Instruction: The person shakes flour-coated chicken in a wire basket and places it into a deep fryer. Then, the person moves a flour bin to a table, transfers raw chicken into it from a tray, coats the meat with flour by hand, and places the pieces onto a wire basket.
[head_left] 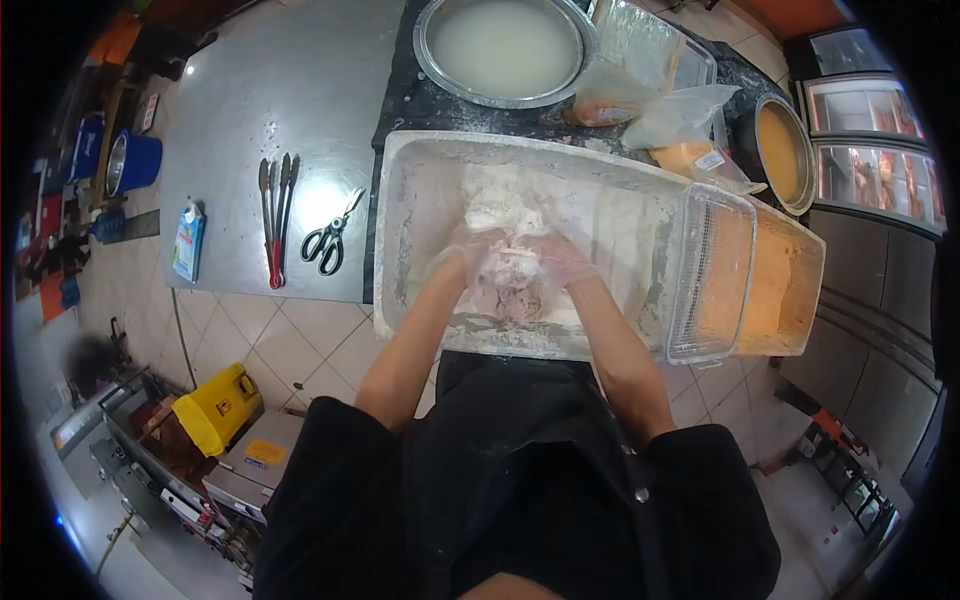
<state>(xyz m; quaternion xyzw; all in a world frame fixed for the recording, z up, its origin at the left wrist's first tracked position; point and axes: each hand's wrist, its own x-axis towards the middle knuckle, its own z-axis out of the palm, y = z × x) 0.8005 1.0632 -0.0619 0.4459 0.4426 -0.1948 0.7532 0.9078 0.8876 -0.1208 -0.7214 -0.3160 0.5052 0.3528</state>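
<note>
A long white tub point(405, 170) holds pale flour point(500, 190). Both hands are low inside it, in thin clear gloves dusted white. My left hand point(472, 250) and my right hand point(553, 258) are curled around the two sides of a flour-coated, pinkish lump point(512, 280) that looks like raw meat. Flour and the loose gloves partly hide the fingers. More floury stuff lies just beyond the hands, and a pinkish part of the lump hangs toward the tub's near wall.
Right of the tub, a wire basket point(712, 275) overlaps an orange-powder bin point(780, 290). Behind stand a bowl of cloudy liquid point(505, 50), plastic bags point(680, 115) and a pot point(782, 150). Tongs point(276, 225), scissors point(328, 240) and a carton point(188, 242) lie on the steel table point(300, 90).
</note>
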